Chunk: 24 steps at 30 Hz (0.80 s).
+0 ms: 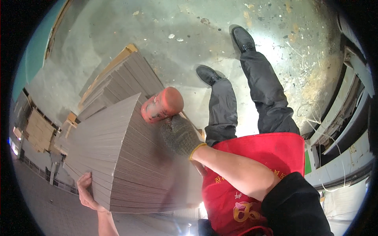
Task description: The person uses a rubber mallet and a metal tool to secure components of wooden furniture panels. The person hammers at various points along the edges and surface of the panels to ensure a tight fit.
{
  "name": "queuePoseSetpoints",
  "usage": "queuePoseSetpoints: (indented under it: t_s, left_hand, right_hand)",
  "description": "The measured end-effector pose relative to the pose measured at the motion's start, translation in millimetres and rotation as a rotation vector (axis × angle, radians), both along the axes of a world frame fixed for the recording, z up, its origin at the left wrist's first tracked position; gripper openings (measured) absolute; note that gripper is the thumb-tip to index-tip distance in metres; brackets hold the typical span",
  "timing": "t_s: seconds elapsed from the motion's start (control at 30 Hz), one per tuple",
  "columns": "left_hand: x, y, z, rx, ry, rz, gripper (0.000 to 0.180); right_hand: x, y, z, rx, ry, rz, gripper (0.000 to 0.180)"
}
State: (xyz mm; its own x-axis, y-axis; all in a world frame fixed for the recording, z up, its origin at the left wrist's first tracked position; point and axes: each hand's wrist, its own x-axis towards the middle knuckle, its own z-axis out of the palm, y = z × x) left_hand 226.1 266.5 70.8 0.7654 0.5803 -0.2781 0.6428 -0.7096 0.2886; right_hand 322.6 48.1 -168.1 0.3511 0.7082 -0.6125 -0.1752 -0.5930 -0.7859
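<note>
In the centre-left of the frame, the thick stack of stiff grey boards (118,157) looks heavy and best steadied at its edges, where the bare left hand (87,191) cups the lower corner while the gloved right hand (179,135) has its fingers closed around the orange-red rubber mallet (162,104) at the stack's upper edge.

No screens or signs noted. Stacked brown cardboard boxes (39,129) at far left, beside the stack of grey sheets. Red apron (252,177) at lower centre bearing yellow printed characters and a round yellow emblem (242,210).
</note>
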Motion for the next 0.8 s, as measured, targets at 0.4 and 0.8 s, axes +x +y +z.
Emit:
queuePoseSetpoints:
  t_s: [0.4,0.8]
  left_hand:
    - [6.2,-1.4,-1.5,0.023,0.018,-0.086,0.033]
    - [5.3,-0.2,-0.7,0.016,0.006,-0.076,0.036]
  right_hand:
    - [17.7,22.6,18.6,-0.276,0.241,-0.510,0.018]
    - [-4.4,-8.5,27.6,-0.098,0.158,-0.136,0.024]
